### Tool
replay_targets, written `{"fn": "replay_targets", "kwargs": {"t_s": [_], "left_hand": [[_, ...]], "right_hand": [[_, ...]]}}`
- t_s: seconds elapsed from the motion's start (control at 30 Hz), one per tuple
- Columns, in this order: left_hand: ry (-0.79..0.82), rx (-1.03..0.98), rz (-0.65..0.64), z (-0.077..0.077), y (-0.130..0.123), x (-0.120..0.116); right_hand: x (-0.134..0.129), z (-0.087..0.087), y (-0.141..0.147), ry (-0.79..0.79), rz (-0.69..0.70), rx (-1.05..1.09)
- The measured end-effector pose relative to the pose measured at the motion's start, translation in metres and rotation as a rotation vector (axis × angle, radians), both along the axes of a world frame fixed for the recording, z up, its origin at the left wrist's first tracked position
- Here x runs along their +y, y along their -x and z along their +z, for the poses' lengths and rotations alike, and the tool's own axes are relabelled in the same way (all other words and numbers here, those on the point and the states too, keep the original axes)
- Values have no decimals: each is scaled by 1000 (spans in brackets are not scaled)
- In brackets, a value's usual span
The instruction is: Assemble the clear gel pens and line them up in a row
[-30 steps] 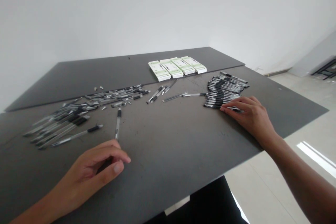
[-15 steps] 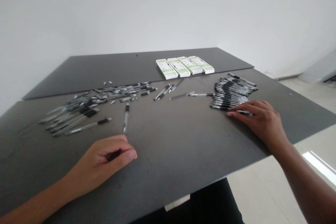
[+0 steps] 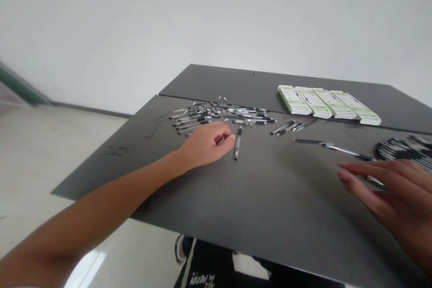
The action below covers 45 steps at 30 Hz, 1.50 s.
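My left hand (image 3: 207,145) is over the near edge of a loose pile of clear pens (image 3: 192,119) with black grips. Its fingers are curled in; whatever they hold, if anything, is hidden under the hand. A single pen (image 3: 238,143) lies on the table just right of its thumb. My right hand (image 3: 393,189), slightly blurred, hovers in front of a neat row of pens (image 3: 405,149) at the right. Thumb and fingers there are stretched out with a gap between them, and nothing shows in it.
Several white and green flat boxes (image 3: 329,103) lie side by side toward the back of the dark table (image 3: 216,198). Between the pen groups are a few loose pens (image 3: 282,128), a thin refill-like piece (image 3: 306,141) and a pen (image 3: 347,151). Small pointed tips (image 3: 222,98) lie behind the pile.
The view has swung left. My left hand has moved from below the single pen to the pile's near edge. My right hand has drawn back from the pen row, its fingers parted.
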<state>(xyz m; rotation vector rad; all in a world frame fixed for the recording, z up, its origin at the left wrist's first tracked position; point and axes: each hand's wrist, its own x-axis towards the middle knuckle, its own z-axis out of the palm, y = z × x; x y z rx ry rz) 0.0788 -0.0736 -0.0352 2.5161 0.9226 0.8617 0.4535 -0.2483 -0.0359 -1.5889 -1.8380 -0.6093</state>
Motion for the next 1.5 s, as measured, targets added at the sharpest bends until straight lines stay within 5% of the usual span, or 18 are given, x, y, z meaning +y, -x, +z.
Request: {"fn": "replay_targets", "kwargs": {"t_s": [0.13, 0.3, 0.53, 0.83, 1.07, 1.2, 1.5], "left_hand": [[-29, 155, -14, 14, 32, 41], [26, 331, -103, 15, 60, 68], [62, 427, -145, 11, 60, 72], [58, 452, -141, 9, 57, 69], [-6, 459, -137, 9, 55, 68], [-48, 451, -104, 11, 56, 68], [-46, 420, -123, 9, 53, 64]], "right_hand": [[63, 11, 75, 207, 293, -9], [105, -2, 113, 441, 334, 61], [112, -17, 121, 495, 323, 67], [122, -7, 86, 319, 182, 107], [200, 21, 119, 444, 234, -46], [243, 22, 139, 560, 224, -121], [249, 17, 147, 667, 165, -179]]}}
